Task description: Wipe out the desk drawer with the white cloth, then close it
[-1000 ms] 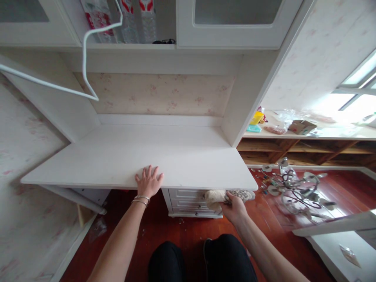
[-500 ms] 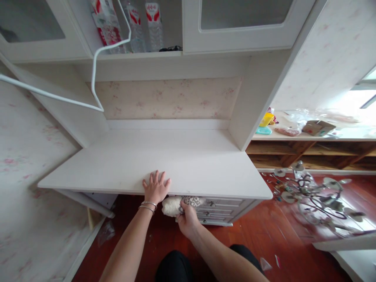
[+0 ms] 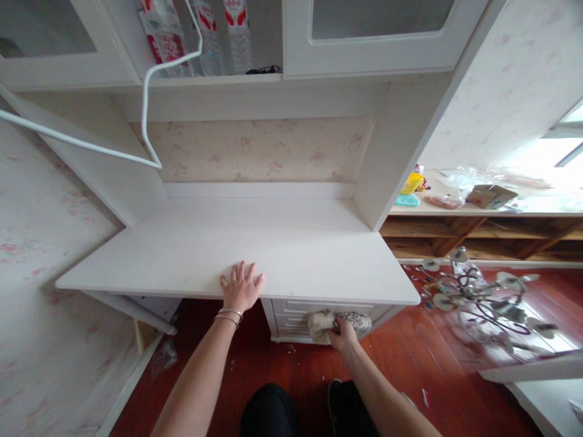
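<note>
Flat on the front edge of the white desk (image 3: 182, 243) lies my left hand (image 3: 241, 288), fingers spread and holding nothing. My right hand (image 3: 344, 337) is closed around a bunched white-and-grey patterned cloth (image 3: 321, 325). It holds the cloth at the front of the white drawers (image 3: 291, 318) under the desk's right half, hiding part of their faces. Whether the cloth presses on the drawer front is hard to tell.
Above the desk, a shelf bears plastic bottles (image 3: 237, 36) between cabinet doors. A bent white rod (image 3: 146, 115) juts in from the left. At right, a chandelier (image 3: 492, 303) lies on the red floor, near a low wooden shelf (image 3: 455, 212) with bags and a box.
My right hand has moved the cloth rightward along the drawer fronts, uncovering their left side. My left hand has stayed on the desk edge.
</note>
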{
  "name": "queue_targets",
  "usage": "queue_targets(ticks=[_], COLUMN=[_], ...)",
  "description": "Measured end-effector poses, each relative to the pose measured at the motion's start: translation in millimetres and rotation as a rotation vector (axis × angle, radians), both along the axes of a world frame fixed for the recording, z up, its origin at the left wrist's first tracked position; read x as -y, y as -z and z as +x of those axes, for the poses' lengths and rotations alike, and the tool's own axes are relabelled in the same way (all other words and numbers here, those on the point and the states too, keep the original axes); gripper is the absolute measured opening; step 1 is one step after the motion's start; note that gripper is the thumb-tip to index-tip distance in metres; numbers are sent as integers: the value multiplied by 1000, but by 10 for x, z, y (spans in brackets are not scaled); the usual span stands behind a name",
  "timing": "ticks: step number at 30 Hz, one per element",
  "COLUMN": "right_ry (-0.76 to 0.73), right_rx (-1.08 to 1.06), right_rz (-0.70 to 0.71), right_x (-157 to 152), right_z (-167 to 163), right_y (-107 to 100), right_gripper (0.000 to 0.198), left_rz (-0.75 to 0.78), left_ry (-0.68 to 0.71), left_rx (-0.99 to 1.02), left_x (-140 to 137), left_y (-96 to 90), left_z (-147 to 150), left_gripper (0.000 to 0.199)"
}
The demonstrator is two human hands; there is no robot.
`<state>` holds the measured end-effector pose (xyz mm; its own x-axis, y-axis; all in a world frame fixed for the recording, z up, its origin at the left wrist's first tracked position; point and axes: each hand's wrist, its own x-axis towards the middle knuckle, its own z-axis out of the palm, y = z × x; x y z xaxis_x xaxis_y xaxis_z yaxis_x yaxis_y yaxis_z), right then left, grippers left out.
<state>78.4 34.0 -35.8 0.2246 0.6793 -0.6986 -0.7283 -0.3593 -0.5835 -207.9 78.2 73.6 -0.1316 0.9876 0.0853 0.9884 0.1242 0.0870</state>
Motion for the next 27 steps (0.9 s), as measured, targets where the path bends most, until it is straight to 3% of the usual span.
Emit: queue_targets(ticks=[3, 7, 11, 16, 21, 24, 27], right_ry=[70, 124, 85, -7, -183, -237, -201], right_rx=[6, 26, -2, -104, -454, -554, -487], right_rz=[-42, 17, 107, 152, 202, 195, 121], right_x=[36, 205, 400, 490, 418, 299, 167], right_z=[384, 808, 879, 232, -701, -1127, -1361], right_y=[-183, -519, -747, -844, -857, -685, -384], right_gripper=[31, 34, 32, 24, 21, 16, 11], left_rz=[15, 16, -12, -20, 19, 14, 9], left_ry=[4, 7, -2, -6, -6, -12, -14], left_rx=[-3, -9, 6, 14, -16, -24, -23], left_x=[-1, -7, -19, -12, 3, 0, -3], left_y=[25, 39, 28, 18, 8, -2, -12], left_z=[-10, -19, -19, -11, 8, 16, 16], left_gripper=[62, 63, 64, 64, 60, 59, 59])
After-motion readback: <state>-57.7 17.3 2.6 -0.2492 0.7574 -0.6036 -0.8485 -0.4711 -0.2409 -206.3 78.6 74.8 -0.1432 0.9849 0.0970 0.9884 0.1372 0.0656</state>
